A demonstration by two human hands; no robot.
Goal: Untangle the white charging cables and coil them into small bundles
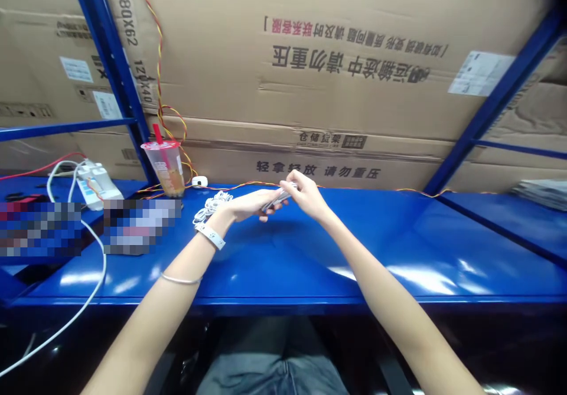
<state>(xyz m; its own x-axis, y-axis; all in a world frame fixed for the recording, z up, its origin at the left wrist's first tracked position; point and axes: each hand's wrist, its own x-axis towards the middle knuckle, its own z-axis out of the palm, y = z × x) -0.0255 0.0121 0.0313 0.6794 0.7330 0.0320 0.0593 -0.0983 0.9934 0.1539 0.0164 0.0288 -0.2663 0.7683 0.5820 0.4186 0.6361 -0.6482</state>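
Note:
Above the blue shelf surface (376, 235), my left hand (252, 204) is wrapped around a slim white and grey bundle (271, 201) that looks like folded cable. The fingertips of my right hand (305, 194) pinch the far end of this same bundle, close to my left fingers. Both hands are closed, and part of the bundle is hidden behind them. Beside my left wrist, a loosely coiled white cable (212, 207) lies on the shelf.
At the left stand a drink cup (165, 167) with a red straw, a white power strip (100, 183) and a blurred flat item (142, 227). A small white case (199, 181) sits by red-yellow twisted wire (160, 46). Cardboard (345, 105) and blue posts (491, 103) close off the back.

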